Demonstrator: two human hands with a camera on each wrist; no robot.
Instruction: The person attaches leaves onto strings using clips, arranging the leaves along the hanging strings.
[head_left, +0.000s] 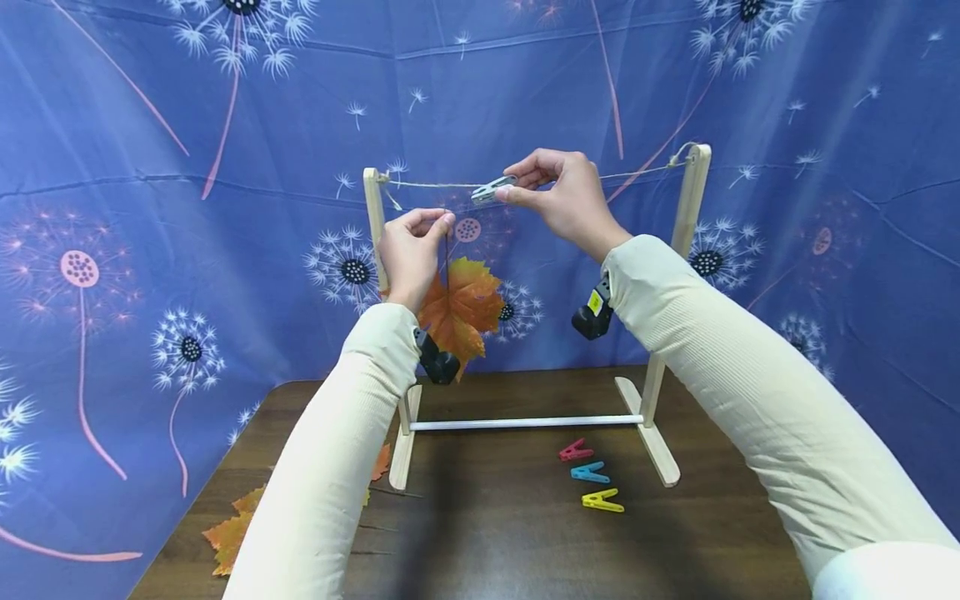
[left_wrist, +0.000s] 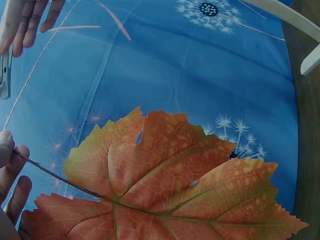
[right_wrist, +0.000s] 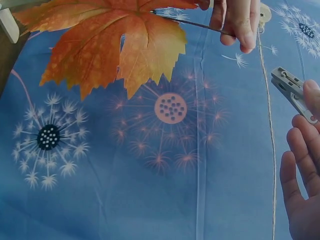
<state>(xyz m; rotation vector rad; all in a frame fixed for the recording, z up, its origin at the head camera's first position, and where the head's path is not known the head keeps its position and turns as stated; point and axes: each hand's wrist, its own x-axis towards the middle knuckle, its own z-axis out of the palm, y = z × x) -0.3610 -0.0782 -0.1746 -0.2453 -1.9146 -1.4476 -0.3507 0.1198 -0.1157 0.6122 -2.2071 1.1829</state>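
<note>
Leaf (head_left: 467, 307) hangs above wooden table (head_left: 517, 542), before blue cloth (head_left: 285, 142).

In front of me hung a blue cloth (head_left: 480, 108), lined with creases and printed with white dandelions (head_left: 190, 350) and pink ones on long stems. Below it I saw a brown wooden table (head_left: 517, 542), its far left corner rounded, soft shadows (head_left: 431, 533) across its top.
</note>
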